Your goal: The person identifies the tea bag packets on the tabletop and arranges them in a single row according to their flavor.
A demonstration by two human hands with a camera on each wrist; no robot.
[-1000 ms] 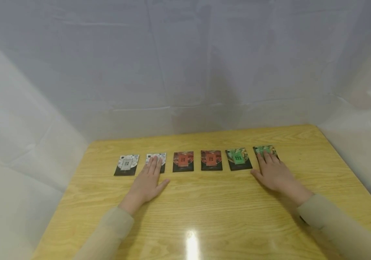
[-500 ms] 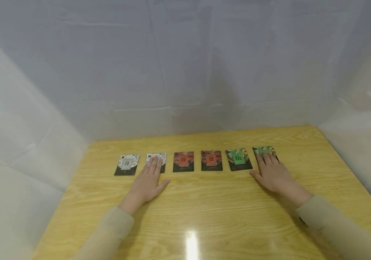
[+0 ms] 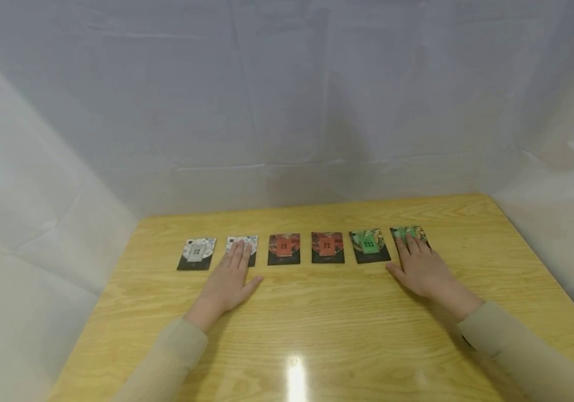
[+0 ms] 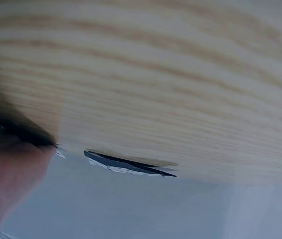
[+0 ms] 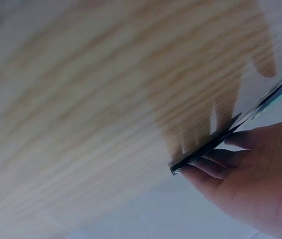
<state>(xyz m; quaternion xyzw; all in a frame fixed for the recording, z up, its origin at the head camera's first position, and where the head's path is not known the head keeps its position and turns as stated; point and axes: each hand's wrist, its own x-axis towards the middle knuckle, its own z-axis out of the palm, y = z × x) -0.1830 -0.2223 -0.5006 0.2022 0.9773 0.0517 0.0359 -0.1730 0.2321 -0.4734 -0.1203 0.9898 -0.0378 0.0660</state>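
Observation:
Flat printed packets lie in one row in the head view. My left hand (image 3: 226, 282) rests straight fingers on the second white-and-black packet (image 3: 250, 245); another white-and-black packet (image 3: 196, 254) lies left of it. Two red-and-black packets occupy the middle: a left one (image 3: 284, 249) and a right one (image 3: 327, 248). Beyond them is a green-and-black packet (image 3: 369, 245). At the right end, my right hand (image 3: 422, 271) lays its outstretched fingers on a second green-and-black packet (image 3: 407, 229), partly hiding it. In the right wrist view that packet's dark edge (image 5: 205, 148) shows beneath the fingers.
The packets lie on a wooden table (image 3: 312, 318), toward its far edge. Pale cloth (image 3: 287, 111) hangs behind the table and on both sides. A bright light reflection falls on the tabletop near the front.
Over the last second my right hand and the rightmost green packet have shifted very slightly toward me and to the left. My left hand and the other packets stay practically in place.

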